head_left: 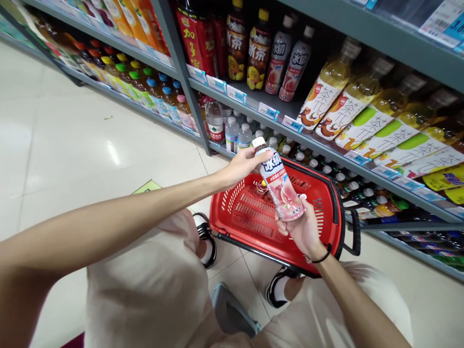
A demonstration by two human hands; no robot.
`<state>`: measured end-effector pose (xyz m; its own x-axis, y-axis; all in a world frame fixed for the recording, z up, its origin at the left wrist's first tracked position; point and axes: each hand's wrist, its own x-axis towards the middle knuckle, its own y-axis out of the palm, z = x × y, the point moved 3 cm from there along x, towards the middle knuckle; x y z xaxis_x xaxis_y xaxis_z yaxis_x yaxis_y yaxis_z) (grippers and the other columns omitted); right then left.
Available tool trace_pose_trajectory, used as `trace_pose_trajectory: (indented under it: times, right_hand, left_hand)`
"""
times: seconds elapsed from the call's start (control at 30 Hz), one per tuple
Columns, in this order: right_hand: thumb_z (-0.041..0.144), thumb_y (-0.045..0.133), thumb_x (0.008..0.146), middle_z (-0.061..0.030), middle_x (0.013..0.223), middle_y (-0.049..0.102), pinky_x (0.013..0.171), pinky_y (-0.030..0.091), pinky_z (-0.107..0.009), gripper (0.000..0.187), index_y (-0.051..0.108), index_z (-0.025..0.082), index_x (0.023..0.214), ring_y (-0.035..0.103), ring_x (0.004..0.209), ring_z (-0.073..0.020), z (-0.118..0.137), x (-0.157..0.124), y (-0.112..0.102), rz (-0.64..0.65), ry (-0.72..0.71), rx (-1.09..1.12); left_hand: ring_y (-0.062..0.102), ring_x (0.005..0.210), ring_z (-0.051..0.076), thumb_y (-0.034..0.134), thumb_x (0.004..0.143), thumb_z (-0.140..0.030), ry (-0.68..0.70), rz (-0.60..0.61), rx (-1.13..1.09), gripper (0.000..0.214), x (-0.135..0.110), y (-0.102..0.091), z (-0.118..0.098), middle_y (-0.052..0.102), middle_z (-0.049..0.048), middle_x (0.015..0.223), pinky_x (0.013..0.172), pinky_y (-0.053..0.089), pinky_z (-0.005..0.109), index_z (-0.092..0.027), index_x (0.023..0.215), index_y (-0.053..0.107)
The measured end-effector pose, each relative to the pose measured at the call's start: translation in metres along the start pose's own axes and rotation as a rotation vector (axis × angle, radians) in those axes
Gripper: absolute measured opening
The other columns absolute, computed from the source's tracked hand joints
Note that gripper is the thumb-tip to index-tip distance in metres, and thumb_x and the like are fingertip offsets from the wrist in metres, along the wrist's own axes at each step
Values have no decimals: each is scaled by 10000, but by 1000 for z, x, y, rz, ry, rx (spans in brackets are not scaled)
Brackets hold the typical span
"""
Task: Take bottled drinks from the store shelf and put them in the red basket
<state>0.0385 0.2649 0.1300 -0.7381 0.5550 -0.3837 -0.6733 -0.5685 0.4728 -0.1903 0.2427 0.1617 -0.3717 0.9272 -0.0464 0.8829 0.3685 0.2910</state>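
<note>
a: where was the bottle [276, 186], and how was it held?
b: over the red basket [218, 212], tilted, its white cap toward the shelf [250, 100]. the left hand [243, 166] pinched it just below the cap, thumb and fingers closed around it; the right hand [303, 226] cupped its base, fingers curled underneath.
a: how much room was around it?
b: the bottle and both hands were apart from the shelf's front edge. the basket's slotted bottom showed below, with a small yellow-topped item [261, 187] near the left hand. the basket sat between the shoes [206, 241], its far rim close to the shelving, and pale tiled floor [72, 193] stretched away on the left.
a: which writing could be read?
b: "冰镇" on the held bottle, above a peach picture; the lines under its red band were too small. two shelf bottles [286, 63] carried the same name. beside them, brown bottles [258, 55] read "冰茶", a red pack [197, 41] showed "加多", and the large leaning bottles [321, 94] said "茶π".
</note>
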Motion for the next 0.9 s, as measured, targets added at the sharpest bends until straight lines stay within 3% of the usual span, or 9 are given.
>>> trace_pose_trajectory:
  times: [0.2,0.3,0.37,0.43,0.57,0.7,0.83,0.9]
  right_hand:
    - [536,783,871,-26,858,653,517,482,-259,469,580,196,1123,580,637,-150,5,0,-13,-71,-242,-217]
    - [406,839,849,-65,1140,682,826,593,-320,507,566,213,1231,683,936,-185,6,-2,-17,-120,-429,-439]
    - [342,861,825,-86,1299,639,1054,533,-384,565,561,218,1287,650,1165,-223,6,-5,-18,-162,-561,-585]
    - [318,880,794,-109,1354,611,1129,486,-438,642,542,217,1330,618,1251,-257,6,-8,-21,-227,-660,-701]
    - [299,890,766,-137,1348,598,1105,504,-470,713,500,202,1356,620,1255,-283,8,-10,-25,-330,-792,-784]
    - [299,890,759,-121,1303,610,1088,513,-462,705,499,206,1338,637,1217,-273,9,-8,-25,-344,-832,-818]
    - [342,902,734,-120,1271,623,1041,540,-442,676,524,201,1276,646,1175,-268,8,-5,-23,-327,-776,-772]
    - [391,875,768,-91,1158,658,908,589,-393,583,536,208,1206,684,1013,-231,7,-4,-23,-317,-699,-683]
  left_hand:
    - [664,873,178,775,877,-457,-72,-48,-58,394,3,-3,2,733,119,1021,848,518,342,-95,1009,693]
    - [669,867,178,729,910,-411,-77,-57,-66,337,2,-1,-1,737,120,1010,845,515,331,-85,990,702]
    - [672,856,180,700,926,-377,-81,-49,-83,304,1,2,-4,737,119,991,852,520,336,-78,981,702]
    - [678,861,189,669,943,-355,-92,-26,-101,292,1,5,-4,735,124,979,870,527,352,-69,987,702]
    - [679,886,193,663,938,-325,-107,-33,-153,263,1,6,-4,735,123,992,895,533,355,-69,982,700]
    - [679,937,199,678,919,-339,-90,-10,-173,274,2,4,-4,731,112,1004,943,527,370,-81,1007,706]
    - [667,963,227,730,867,-437,-40,27,-133,373,0,-1,-6,725,121,1023,920,524,395,-89,997,712]
    - [655,986,231,750,847,-455,-38,25,-117,388,-2,-4,-7,723,120,1047,894,522,386,-98,994,712]
